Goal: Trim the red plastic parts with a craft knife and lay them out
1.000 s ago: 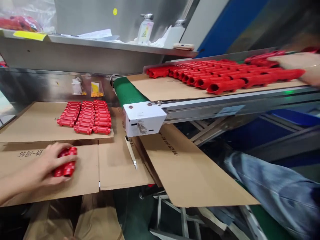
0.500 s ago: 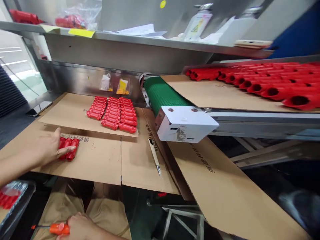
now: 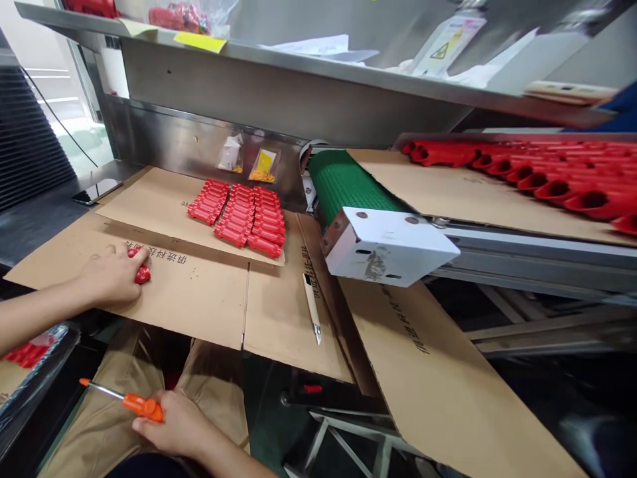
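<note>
My left hand lies over several small red plastic parts on the cardboard, its fingers curled round them and hiding most of them. Low over my lap, my right hand grips an orange-handled screwdriver; its thin metal shaft points left and ends in an orange tip. Beyond the left hand, ribbed red parts lie in three neat columns on a raised cardboard sheet.
A cutter knife rests on the cardboard. To the right is a green conveyor belt with a white end cover. Many red tubes lie on cardboard beyond it. A phone and a lined bin are at left.
The left hand has closed over the red parts, which showed more before. My right hand has risen with the screwdriver, whose shaft is now more visible. The view has shifted.
</note>
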